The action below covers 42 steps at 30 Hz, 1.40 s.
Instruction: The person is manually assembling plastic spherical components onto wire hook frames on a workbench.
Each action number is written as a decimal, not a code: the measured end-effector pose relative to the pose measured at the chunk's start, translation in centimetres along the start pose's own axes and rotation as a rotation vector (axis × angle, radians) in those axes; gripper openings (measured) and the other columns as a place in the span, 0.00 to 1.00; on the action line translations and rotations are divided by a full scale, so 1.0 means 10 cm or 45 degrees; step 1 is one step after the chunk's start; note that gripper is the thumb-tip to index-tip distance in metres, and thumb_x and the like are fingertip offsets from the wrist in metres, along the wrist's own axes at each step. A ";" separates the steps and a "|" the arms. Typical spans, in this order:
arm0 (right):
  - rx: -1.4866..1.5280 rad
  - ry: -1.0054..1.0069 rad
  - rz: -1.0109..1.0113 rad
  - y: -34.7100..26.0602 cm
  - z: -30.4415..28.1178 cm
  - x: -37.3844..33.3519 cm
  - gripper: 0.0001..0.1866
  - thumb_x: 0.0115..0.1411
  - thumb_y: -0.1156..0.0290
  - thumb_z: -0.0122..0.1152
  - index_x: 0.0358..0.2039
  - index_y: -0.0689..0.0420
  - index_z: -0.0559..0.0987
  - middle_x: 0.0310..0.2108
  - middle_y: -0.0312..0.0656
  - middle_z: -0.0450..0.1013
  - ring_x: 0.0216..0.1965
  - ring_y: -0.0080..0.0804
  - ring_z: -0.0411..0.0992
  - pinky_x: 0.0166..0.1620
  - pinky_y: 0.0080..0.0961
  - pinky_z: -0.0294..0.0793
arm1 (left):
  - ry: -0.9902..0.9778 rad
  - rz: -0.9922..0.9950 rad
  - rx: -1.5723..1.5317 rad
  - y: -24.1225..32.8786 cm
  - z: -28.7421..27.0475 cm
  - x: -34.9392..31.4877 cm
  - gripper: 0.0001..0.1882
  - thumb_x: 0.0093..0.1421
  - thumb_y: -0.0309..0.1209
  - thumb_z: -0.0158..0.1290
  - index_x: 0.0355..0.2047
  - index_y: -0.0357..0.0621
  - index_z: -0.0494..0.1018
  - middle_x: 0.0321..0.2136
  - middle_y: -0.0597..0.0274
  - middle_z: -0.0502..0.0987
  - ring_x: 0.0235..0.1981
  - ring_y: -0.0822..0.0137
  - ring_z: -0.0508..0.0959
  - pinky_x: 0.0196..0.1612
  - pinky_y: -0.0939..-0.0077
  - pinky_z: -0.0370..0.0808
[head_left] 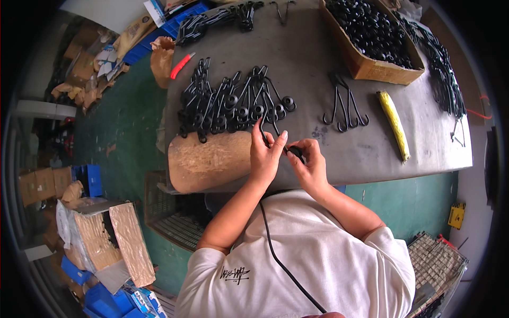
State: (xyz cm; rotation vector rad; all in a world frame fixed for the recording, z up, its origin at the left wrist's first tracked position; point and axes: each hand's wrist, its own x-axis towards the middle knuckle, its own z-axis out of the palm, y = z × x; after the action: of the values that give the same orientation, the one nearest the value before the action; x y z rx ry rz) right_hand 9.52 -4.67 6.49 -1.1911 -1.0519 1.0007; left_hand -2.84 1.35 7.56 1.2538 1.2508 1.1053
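Near the table's front edge, my left hand (266,159) pinches a thin bent black metal rod (275,127), its fingers closed around it. Close beside it, my right hand (312,168) grips a small round black rubber-like piece (296,153) at the rod's lower end. Whether the piece is fitted on the rod is hidden by the fingers. Just beyond my left hand lies a pile of black rods with round black pieces (232,102) on their ends. Several bare black hooks (347,108) lie to the right of my hands.
A brown cardboard pad (209,164) covers the table's front left. Farther right lie a yellow wrapped stick (394,126) and an open carton (389,76) of small black pieces. A red-handled knife (182,66) lies at the left edge. More rods (212,24) sit at the back.
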 end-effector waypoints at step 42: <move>-0.854 -0.356 -0.679 -0.16 0.04 0.27 0.29 0.47 0.71 0.72 0.49 0.60 0.71 0.42 0.48 0.73 0.43 0.47 0.72 0.46 0.41 0.71 | 0.188 0.363 0.615 0.19 -0.19 0.24 0.37 0.49 0.37 0.66 0.55 0.41 0.61 0.26 0.59 0.73 0.26 0.56 0.77 0.30 0.61 0.75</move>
State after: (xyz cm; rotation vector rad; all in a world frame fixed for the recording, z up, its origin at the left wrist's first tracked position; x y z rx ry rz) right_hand 9.81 -2.11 8.33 -1.1995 -1.9038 0.3955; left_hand -4.53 3.95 9.50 1.7819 1.5437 1.1497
